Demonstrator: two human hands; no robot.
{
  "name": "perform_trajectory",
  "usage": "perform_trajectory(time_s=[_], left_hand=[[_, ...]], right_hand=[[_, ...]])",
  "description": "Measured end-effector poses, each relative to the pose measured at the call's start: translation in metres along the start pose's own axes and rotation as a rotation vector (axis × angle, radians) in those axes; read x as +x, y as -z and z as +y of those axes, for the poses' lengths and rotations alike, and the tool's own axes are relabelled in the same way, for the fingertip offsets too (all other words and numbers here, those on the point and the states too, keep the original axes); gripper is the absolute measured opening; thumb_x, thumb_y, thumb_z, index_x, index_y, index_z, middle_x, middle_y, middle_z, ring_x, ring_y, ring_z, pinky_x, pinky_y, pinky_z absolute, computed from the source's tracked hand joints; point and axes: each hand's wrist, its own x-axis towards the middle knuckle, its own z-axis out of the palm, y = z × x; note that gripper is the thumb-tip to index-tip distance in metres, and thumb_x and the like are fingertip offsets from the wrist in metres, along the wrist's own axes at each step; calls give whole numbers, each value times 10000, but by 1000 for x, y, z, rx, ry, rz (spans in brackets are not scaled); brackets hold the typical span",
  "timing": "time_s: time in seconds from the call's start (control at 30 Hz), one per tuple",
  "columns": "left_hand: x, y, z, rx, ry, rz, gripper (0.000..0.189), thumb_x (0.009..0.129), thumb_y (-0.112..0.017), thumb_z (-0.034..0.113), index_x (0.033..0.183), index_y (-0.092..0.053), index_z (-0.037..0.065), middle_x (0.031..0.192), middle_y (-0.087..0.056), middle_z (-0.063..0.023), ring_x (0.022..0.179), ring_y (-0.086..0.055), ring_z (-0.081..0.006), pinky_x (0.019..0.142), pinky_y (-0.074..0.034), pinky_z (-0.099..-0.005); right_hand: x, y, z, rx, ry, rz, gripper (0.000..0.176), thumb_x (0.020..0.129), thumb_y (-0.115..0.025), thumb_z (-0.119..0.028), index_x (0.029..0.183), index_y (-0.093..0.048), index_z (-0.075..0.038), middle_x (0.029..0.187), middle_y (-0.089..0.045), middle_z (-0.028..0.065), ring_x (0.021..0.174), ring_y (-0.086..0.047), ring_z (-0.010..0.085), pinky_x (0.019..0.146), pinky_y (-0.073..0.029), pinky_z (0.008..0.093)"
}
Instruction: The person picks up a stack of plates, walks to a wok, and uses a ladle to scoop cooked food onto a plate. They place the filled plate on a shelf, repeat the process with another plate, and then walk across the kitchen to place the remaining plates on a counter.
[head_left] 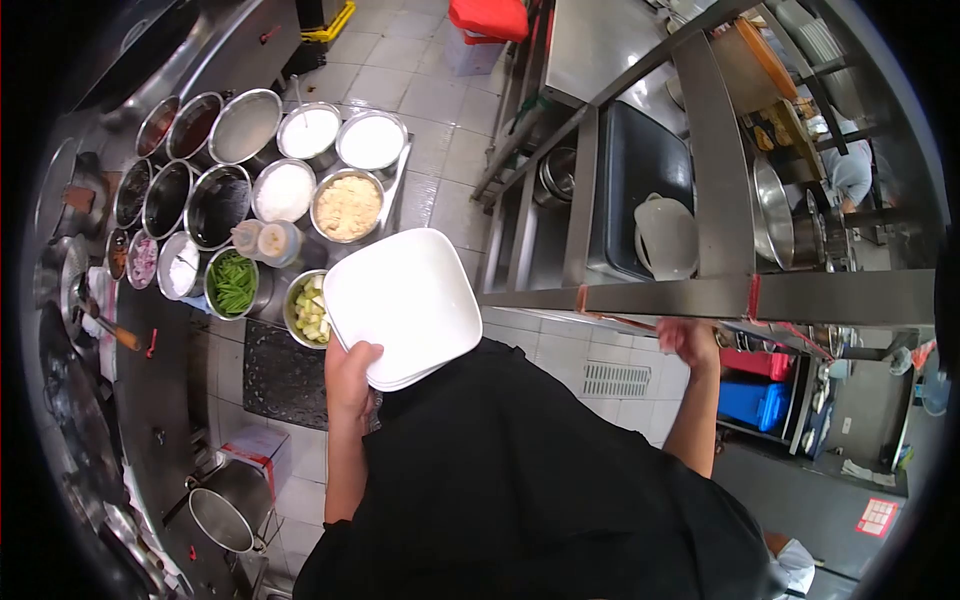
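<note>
A stack of white square dishes [405, 300] is held by my left hand [352, 380], whose thumb lies over the near rim while the other fingers are hidden beneath. The top dish has nothing in it. Just left of the dishes stands a metal pot of pale green cut pieces [311, 308]. My right hand [688, 342] is off to the right, below a metal shelf rail [840, 298]. Its fingers look curled and slightly blurred, and whether they hold anything is unclear.
Pots of ingredients, including sliced greens [233, 283] and white powder [283, 190], stand at the left. A black tray [640, 150] with a white bowl [668, 238] sits on the right shelf. A large pot [222, 520] is at lower left. Other people are partly visible at right.
</note>
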Motion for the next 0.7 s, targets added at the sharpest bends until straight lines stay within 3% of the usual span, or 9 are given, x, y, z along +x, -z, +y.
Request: perform_trajectory(time_s=[0.03,0.07,0.17,0.2,0.27,0.4,0.5,0.7], left_hand=[[-4,2,7,8,-12,6,670,712,-532,-11,1369,-419,-77,1227,-579,-172,1107,-588,-253,972,-463,-336],[-10,1,16,-2,9,36,671,710,-534,-11,1368,-418,-77,1228,-579,-174,1107,-590,-258,973,-464,-338],[-19,10,29,16,-16,93,644,722,-533,18,1348,-420,-82,1210,-582,-195,1093,-607,-291,949,-498,-371],[-21,17,34,5,-49,107,644,723,-535,23,1347,-421,-88,1206,-583,-198,1085,-611,-294,946,-500,-371],[-25,22,44,-21,-121,148,649,721,-537,35,1344,-417,-103,1195,-584,-213,1062,-623,-306,932,-512,-377],[-35,39,65,-32,-160,217,674,712,-544,15,1360,-403,-105,1230,-570,-221,1090,-616,-320,942,-508,-383],[-40,50,70,-32,-166,302,679,708,-547,15,1361,-401,-104,1231,-568,-223,1094,-613,-323,948,-503,-383],[-37,63,61,-98,-166,293,688,708,-543,11,1372,-398,-92,1249,-561,-215,1124,-597,-322,969,-488,-386]], right_hand=[[-22,-32,-2,-228,9,-48,258,880,-557,-121,1096,-567,21,814,-694,165,590,-674,234,535,-579,331],[-31,-48,6,-255,-146,-201,265,909,-561,-166,1084,-547,32,823,-700,138,623,-686,243,527,-581,350],[-15,-109,60,-465,-323,-442,366,938,-579,-201,1238,-542,5,935,-691,130,774,-689,201,621,-597,346],[-1,-134,83,-558,-340,-430,380,959,-567,-245,1274,-539,-33,965,-689,118,811,-689,197,657,-598,349],[24,-193,105,-897,-95,-469,385,957,-557,-301,1245,-597,-49,1031,-690,119,906,-686,213,754,-557,349],[80,-270,111,-1062,256,-431,447,901,-588,-328,1247,-603,-46,1095,-696,158,1044,-651,326,918,-489,412],[110,-301,100,-1113,318,-472,449,903,-581,-326,1258,-597,-51,1099,-697,162,1029,-653,332,905,-499,415],[112,-323,78,-1155,282,-505,432,924,-570,-306,1271,-582,-50,1098,-703,154,1012,-666,319,880,-509,407]])
